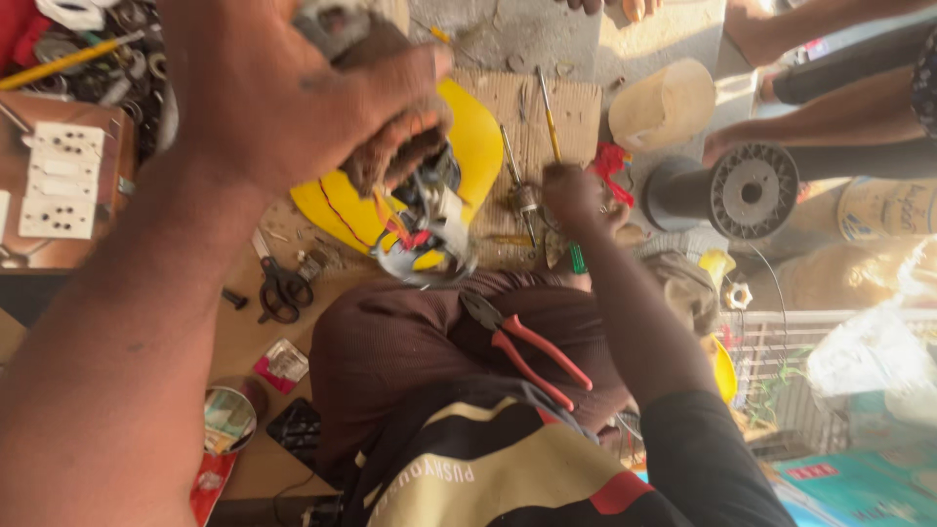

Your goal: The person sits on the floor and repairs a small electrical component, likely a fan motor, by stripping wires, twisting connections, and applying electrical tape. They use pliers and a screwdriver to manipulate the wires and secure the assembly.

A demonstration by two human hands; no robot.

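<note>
My left hand (293, 88) fills the upper left of the view, its fingers closed around a dark motor assembly (429, 210) with red and yellow wires. The assembly sits in a yellow plastic housing (478, 137). My right hand (576, 200), at the end of a black sleeve, is closed on a green-handled screwdriver (578, 258) just right of the housing, over a cardboard sheet (576, 102). Red-handled pliers (532, 356) lie on my brown-clad lap.
Two thin screwdrivers (549, 112) lie on the cardboard. Black scissors (281, 291) and small parts rest on the wooden board at left, beside a white socket panel (59, 181). A black spool (747, 190) and beige tub (664, 102) stand right. Another person's legs (830, 112) are at top right.
</note>
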